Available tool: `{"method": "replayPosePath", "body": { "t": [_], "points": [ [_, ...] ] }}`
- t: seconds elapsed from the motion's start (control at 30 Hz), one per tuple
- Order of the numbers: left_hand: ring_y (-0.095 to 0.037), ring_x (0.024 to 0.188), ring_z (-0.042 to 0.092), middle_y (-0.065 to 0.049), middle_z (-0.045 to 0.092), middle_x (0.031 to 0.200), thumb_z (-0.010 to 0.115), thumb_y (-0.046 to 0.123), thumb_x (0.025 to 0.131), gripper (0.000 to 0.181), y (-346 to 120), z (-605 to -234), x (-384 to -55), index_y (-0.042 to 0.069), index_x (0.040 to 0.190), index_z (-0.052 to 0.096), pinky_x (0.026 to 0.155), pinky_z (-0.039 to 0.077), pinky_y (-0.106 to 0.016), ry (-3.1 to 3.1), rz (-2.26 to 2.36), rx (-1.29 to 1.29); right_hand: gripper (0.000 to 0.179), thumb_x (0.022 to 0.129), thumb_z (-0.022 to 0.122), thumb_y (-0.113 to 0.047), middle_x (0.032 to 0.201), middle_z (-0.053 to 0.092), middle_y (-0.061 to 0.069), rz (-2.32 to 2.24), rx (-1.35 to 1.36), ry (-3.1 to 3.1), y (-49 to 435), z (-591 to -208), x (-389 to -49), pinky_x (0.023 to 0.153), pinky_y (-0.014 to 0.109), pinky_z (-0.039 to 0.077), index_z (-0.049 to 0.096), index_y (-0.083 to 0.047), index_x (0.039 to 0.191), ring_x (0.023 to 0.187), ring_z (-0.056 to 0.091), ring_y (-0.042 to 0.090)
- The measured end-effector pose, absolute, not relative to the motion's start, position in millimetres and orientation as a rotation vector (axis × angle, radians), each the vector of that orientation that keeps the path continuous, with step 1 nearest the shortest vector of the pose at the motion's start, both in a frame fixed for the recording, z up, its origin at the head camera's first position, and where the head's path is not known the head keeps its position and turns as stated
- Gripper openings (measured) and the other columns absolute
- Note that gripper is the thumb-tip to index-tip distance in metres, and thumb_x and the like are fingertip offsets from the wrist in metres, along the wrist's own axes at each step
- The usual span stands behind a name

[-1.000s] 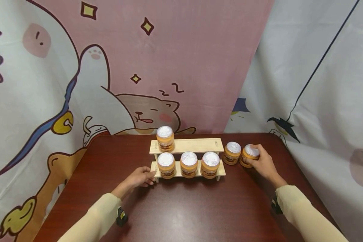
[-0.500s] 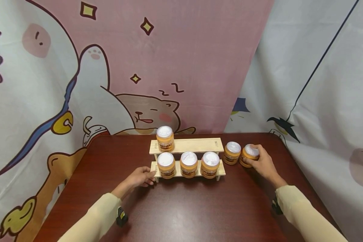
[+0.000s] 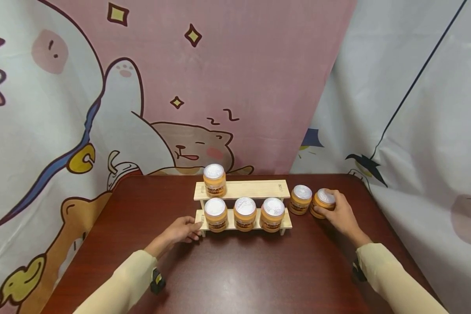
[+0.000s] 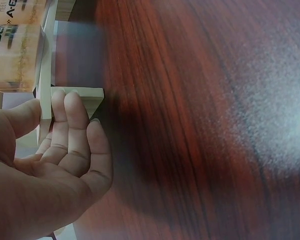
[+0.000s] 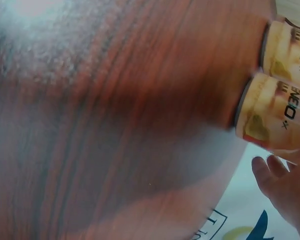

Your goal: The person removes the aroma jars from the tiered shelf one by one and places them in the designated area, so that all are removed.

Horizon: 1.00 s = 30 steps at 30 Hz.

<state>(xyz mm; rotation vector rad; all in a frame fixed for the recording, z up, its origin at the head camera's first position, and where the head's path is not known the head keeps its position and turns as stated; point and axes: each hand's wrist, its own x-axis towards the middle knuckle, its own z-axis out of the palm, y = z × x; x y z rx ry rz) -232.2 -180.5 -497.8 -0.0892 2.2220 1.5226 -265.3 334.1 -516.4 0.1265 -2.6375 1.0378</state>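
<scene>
A two-step light wooden rack (image 3: 255,189) stands on the table. One orange jar (image 3: 214,180) with a silvery lid is on its upper step at the left. Three similar jars (image 3: 245,214) line the lower step. At the lower step's left end, my left hand (image 3: 179,230) pinches the board, thumb above and fingers below; the left wrist view shows the board (image 4: 47,65) between them. Right of the rack, two more jars stand on the table side by side. My right hand (image 3: 345,218) holds the outer jar (image 3: 322,203) between thumb and fingers; the inner jar (image 3: 300,199) stands untouched.
The dark red-brown wooden table (image 3: 243,270) reaches back to a printed cartoon curtain (image 3: 267,87). Another curtain side (image 3: 420,165) hangs close beyond the table's right edge, near my right hand.
</scene>
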Motion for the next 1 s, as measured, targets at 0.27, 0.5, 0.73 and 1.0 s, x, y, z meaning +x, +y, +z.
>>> {"method": "replayPosePath", "body": {
  "t": [0.27, 0.5, 0.73, 1.0],
  "points": [
    [-0.011, 0.072, 0.065, -0.014, 0.073, 0.092, 0.058, 0.025, 0.102, 0.028, -181, -495, -230, -0.002, 0.11, 0.055, 0.07, 0.053, -0.035, 2.239, 1.515, -0.09, 0.071, 0.091, 0.074, -0.034, 0.15, 0.039, 0.027, 1.108, 0.133, -2.575, 330, -477, -273, 0.101, 0.065, 0.033, 0.042, -0.005, 0.148, 0.136, 0.038, 0.046],
    [-0.011, 0.072, 0.065, -0.01, 0.072, 0.089, 0.057, 0.024, 0.102, 0.025, -181, -497, -231, 0.0, 0.109, 0.056, 0.071, 0.053, -0.035, 2.242, 1.517, -0.11, 0.067, 0.095, 0.068, -0.041, 0.155, 0.042, 0.015, 1.141, 0.237, -2.522, 292, -417, -292, 0.112, 0.064, 0.029, 0.041, -0.017, 0.151, 0.143, 0.037, 0.04],
    [-0.012, 0.073, 0.066, -0.009, 0.073, 0.089, 0.058, 0.026, 0.102, 0.027, -182, -497, -230, 0.0, 0.11, 0.056, 0.072, 0.053, -0.035, 2.235, 1.516, -0.106, 0.056, 0.095, 0.069, -0.037, 0.146, 0.054, 0.011, 1.233, 0.491, -2.456, 221, -381, -312, 0.11, 0.056, 0.035, 0.049, -0.019, 0.145, 0.136, 0.048, 0.032],
    [-0.012, 0.072, 0.066, -0.01, 0.073, 0.089, 0.059, 0.024, 0.101, 0.024, -180, -498, -233, 0.001, 0.108, 0.058, 0.071, 0.053, -0.035, 2.244, 1.527, -0.142, 0.056, 0.094, 0.066, -0.046, 0.148, 0.053, 0.003, 1.256, 0.67, -2.609, 148, -368, -322, 0.113, 0.055, 0.035, 0.05, -0.027, 0.144, 0.141, 0.045, 0.026]
  ]
}}
